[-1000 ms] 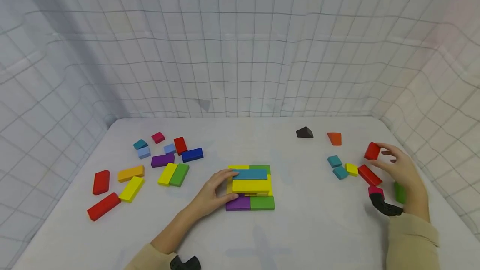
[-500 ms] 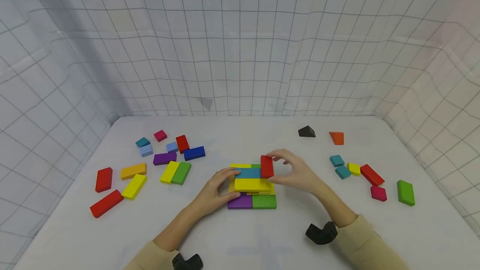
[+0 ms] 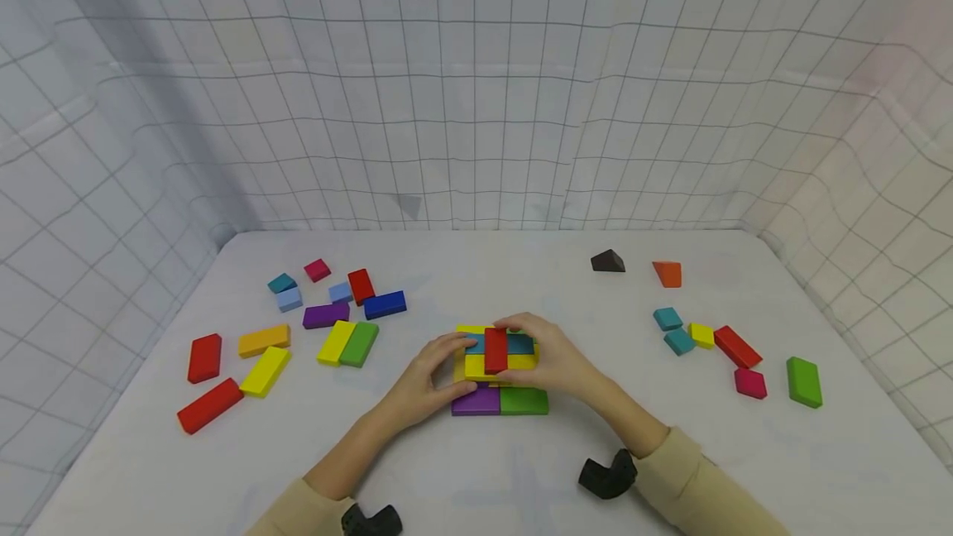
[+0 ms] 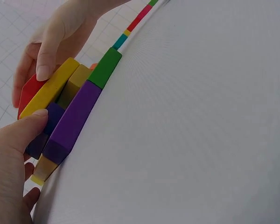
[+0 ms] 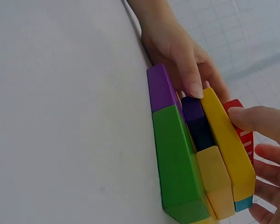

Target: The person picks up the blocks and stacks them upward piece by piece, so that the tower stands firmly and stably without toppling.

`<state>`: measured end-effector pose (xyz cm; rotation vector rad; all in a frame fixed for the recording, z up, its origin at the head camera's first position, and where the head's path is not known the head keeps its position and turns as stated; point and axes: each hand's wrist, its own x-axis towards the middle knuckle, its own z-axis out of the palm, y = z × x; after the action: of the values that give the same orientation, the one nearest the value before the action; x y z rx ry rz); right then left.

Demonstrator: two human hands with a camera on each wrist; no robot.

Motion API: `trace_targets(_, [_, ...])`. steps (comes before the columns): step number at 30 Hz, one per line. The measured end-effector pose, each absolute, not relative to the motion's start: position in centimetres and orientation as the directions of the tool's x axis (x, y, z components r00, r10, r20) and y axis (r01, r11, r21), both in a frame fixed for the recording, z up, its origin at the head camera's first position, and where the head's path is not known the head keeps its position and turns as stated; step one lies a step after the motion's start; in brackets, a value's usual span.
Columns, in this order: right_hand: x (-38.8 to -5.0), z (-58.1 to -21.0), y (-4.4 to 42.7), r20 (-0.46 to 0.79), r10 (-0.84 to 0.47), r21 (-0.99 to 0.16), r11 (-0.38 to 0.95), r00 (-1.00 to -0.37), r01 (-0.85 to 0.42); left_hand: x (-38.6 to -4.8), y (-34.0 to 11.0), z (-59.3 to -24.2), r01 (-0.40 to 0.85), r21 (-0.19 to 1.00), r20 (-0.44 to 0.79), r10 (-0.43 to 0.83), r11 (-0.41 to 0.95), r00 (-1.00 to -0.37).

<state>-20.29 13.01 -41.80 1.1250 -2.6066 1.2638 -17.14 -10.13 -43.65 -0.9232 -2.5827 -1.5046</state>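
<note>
A stack [image 3: 500,401] of coloured blocks stands near the middle of the white surface [image 3: 447,470]. The left hand [image 3: 426,383] clasps its nine o'clock end, forefinger at the teal plank [image 3: 521,344], thumb pressed where the yellow plank [image 5: 228,144] meets the dark block [image 5: 199,127] beneath. The right hand [image 3: 549,359], on the three o'clock side, pinches a red block [image 3: 495,351] between thumb and fingers; it runs from twelve to six across the tops of the teal and yellow planks, though whether its weight is down on them I cannot tell. Below, on the six o'clock face, sit the dark block and a pale yellow block [image 5: 215,175], with a purple block [image 4: 77,116] and a green block [image 5: 175,163] along the bottom. Well apart lie a blue bar [image 3: 385,304] at ten o'clock, a red brick [image 3: 204,358] at nine, a black wedge [image 3: 608,262] and an orange wedge [image 3: 669,275] toward two, and a yellow cube [image 3: 701,335] at three, beside a red bar [image 3: 737,347].
</note>
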Motion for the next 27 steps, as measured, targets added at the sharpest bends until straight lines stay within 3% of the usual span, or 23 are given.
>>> trace_targets(5, [-20.3, -41.8, 12.8, 0.342, -0.605, -0.64, 0.411, -0.719, -0.65, -18.4, -10.5, -46.2, 0.531, 0.773, 0.333, 0.49, 0.346, -0.805])
trace_targets(22, [-20.1, -41.9, 12.8, 0.443, -0.621, -0.557, 0.375, -0.647, -0.741, -18.9, -8.7, -45.9, 0.579, 0.772, 0.419, 0.476, 0.261, -0.773])
trace_targets(27, [-20.2, -41.4, 14.0, 0.331, -0.618, -0.626, 0.421, -0.713, -0.656, -18.9, -8.7, -45.9, 0.561, 0.779, 0.398, 0.471, 0.279, -0.787])
